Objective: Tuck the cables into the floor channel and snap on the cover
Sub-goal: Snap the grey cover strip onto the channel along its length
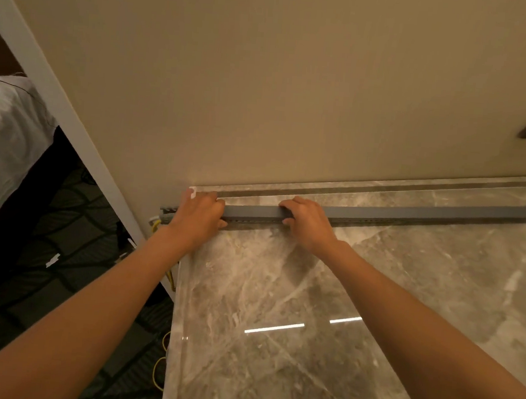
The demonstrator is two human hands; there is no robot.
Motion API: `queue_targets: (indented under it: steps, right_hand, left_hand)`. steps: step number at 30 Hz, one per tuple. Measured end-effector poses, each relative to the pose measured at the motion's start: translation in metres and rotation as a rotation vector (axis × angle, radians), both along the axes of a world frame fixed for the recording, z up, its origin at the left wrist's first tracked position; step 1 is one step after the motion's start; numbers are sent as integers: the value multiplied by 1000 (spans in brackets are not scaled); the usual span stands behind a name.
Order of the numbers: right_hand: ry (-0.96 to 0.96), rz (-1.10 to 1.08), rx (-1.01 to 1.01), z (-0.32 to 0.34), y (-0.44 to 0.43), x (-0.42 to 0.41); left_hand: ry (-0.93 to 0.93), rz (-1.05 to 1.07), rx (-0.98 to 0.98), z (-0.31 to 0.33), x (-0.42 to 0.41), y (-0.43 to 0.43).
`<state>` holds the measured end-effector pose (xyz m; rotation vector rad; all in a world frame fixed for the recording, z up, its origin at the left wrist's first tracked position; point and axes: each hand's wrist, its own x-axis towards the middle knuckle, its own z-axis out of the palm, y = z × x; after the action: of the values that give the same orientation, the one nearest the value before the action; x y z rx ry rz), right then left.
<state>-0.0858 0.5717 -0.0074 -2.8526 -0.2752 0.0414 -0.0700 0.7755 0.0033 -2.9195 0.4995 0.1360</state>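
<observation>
Head view is showing both hands working on a gray channel [376, 222] that is lying on the marble floor [310, 297], running along the foot of the beige wall [264, 89] and off toward the right edge. A smooth gray cover [411, 211] is sitting on top of the channel's perforated side. The left hand [197, 216] is bearing down near the channel's left end, its fingers [211, 197] curling over the far edge of the cover and its thumb lying against the front. The right hand [307, 221] is gripping the cover a little farther right, fingers hooking over the top and thumb pressing the near side. Between the two hands a short stretch of cover is showing. Just left of the left hand the slotted end of the channel is sticking out, and a yellow cable [156, 225] is coming out there and trailing down along the floor's edge. Dark patterned carpet [64, 231], a white door frame [72, 127] and white bedding [5, 135] are lying to the left.
</observation>
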Motion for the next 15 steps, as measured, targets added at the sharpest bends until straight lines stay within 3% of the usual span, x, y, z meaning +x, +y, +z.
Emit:
queue_targets:
  steps: [15]
  right_hand:
    - [-9,-395,34,-9,-211,-24]
  left_hand:
    - [17,-173,-97,-2,-3,-239]
